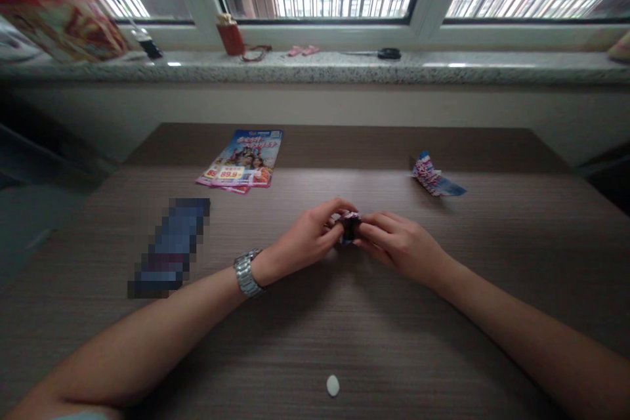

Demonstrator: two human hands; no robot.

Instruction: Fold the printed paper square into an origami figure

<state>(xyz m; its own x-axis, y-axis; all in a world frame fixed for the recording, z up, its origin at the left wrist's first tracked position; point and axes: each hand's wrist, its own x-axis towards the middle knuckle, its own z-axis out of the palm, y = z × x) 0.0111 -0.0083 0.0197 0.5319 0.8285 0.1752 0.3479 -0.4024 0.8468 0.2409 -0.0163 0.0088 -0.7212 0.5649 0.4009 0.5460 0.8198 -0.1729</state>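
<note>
Above the middle of the table, both hands meet at a small crumpled piece of printed paper (pixel 350 226), pinkish-white with a dark part facing me. My left hand (pixel 322 226), with a metal watch (pixel 247 273) on its wrist, pinches it between thumb and fingers. From the other side, the fingertips of my right hand (pixel 398 236) close on its right edge. Fingers cover much of the paper, so its exact shape is hidden. Beyond my right hand lies a torn, creased scrap of printed paper (pixel 436 177). A small white oval piece (pixel 333 386) rests near the front edge.
Printed leaflets (pixel 246 161) lie stacked at the back left of the brown table (pixel 315 321). A pixelated dark bluish object (pixel 172 246) is beside my left forearm. The stone windowsill (pixel 295 72) holds a red container (pixel 230 36), black-handled scissors (pixel 388 53) and a large printed bag (pixel 59 10).
</note>
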